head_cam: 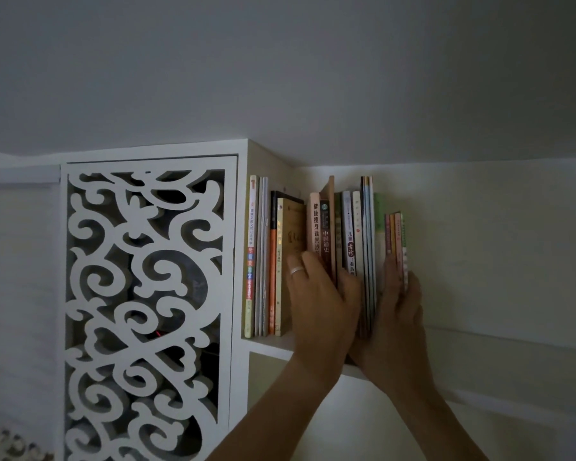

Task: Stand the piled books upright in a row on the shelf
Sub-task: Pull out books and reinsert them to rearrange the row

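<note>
My left hand (316,294) and right hand (401,307), fingers straight, bracket the upright books (346,234) on the shelf (266,346).

White carved scrollwork cabinet door (147,311) left; pale wall (496,244) behind.

Head camera looks up, close, at the shelf (270,351) under the ceiling (280,78).
</note>
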Demonstrator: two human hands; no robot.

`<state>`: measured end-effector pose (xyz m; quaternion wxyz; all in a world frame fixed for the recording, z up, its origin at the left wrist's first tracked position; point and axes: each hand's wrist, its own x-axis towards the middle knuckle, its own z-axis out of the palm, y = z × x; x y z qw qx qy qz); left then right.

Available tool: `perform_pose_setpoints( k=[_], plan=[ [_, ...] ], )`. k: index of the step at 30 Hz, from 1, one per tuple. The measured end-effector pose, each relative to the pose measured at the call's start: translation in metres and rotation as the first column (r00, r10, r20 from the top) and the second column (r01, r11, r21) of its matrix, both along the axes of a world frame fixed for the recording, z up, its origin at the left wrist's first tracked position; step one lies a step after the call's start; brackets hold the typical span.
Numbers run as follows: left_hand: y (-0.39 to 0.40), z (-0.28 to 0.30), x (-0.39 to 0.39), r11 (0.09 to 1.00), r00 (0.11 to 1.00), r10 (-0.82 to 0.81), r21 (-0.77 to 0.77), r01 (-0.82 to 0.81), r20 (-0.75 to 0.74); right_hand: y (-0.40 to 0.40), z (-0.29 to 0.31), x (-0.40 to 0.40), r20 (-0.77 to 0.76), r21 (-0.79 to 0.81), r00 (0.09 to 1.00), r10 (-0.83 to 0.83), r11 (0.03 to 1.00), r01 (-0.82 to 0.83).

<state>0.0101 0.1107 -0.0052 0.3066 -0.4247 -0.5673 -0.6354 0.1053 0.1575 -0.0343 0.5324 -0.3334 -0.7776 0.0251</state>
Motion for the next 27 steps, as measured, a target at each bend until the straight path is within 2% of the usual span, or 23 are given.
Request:
perform_pose_setpoints(
  k=[4, 8, 11, 14, 17, 27],
  plan=[
    [-0.006, -0.005, -0.007, 0.989, 1.000, -0.010, -0.146, 0.010, 0.000, -0.002, 0.002, -0.001, 0.003, 0.006, 0.998, 0.059, 0.998, -0.059],
    [-0.024, -0.008, -0.014, 0.989, 0.997, 0.078, -0.129, -0.077, 0.004, -0.006, 0.004, -0.004, 0.012, 0.036, 0.999, 0.040, 0.999, -0.041],
    [-0.038, -0.007, -0.008, 0.988, 0.996, 0.030, -0.154, -0.017, 0.083, -0.007, 0.004, -0.006, -0.002, 0.026, 1.000, -0.007, 1.000, 0.007],
    [-0.039, -0.008, -0.007, 0.982, 0.999, -0.023, -0.188, 0.029, 0.036, -0.007, 0.002, -0.008, -0.025, 0.032, 0.998, -0.055, 0.998, 0.056],
    [-0.033, -0.010, -0.013, 0.972, 0.994, -0.089, -0.212, 0.099, 0.056, -0.006, 0.001, -0.009, -0.026, 0.048, 0.996, -0.081, 0.995, 0.082],
    [-0.078, -0.001, 0.010, 0.970, 0.999, -0.045, -0.240, 0.049, 0.022, -0.003, -0.004, -0.012, 0.003, 0.094, 0.985, -0.175, 0.980, 0.174]
  ],
)
